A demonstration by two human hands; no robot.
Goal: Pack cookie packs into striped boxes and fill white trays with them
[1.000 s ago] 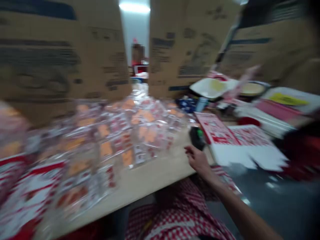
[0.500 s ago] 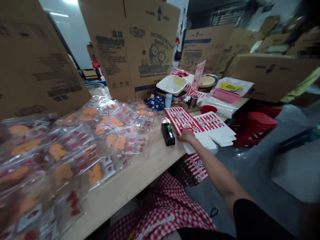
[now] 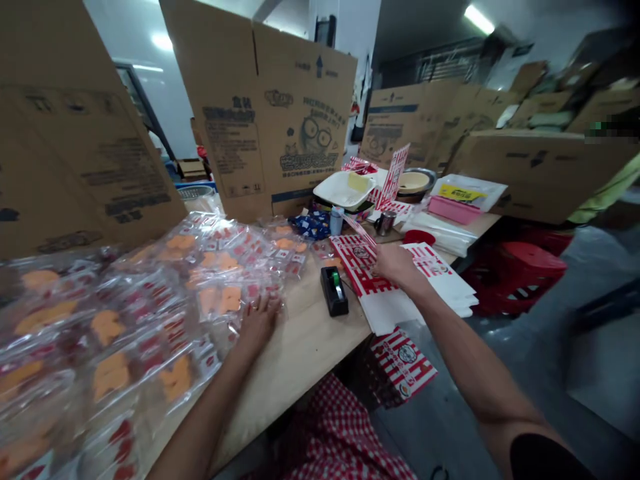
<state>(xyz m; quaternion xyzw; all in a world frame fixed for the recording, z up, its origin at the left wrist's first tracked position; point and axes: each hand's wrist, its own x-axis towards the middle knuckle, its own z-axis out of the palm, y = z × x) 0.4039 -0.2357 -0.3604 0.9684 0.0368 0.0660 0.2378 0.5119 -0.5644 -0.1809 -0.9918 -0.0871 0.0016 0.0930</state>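
My left hand [image 3: 261,319] rests with its fingers apart on the near edge of clear plastic packets [image 3: 227,297], which hold orange pieces and small red items. My right hand [image 3: 397,265] is closed on a flattened red-and-white striped carton [image 3: 357,262], one part of which tilts up from the stack; its fingertips are partly hidden. A black tape dispenser [image 3: 334,291] with a green-cored roll stands between my hands. Beside my right wrist lie more flat striped cartons [image 3: 435,263] with white flaps.
Tall cardboard boxes [image 3: 295,120] line the back of the table [image 3: 310,347]. Behind the cartons are a white tray [image 3: 345,190], a blue bottle [image 3: 337,221], a metal cup [image 3: 385,223] and a pink box [image 3: 455,210]. Another striped carton [image 3: 403,363] sits below the table edge, with red baskets [image 3: 520,270] at right.
My left hand has come into view and onto the packets. My right hand has moved from the cartons' near left edge up and right, and a carton part now tilts up.
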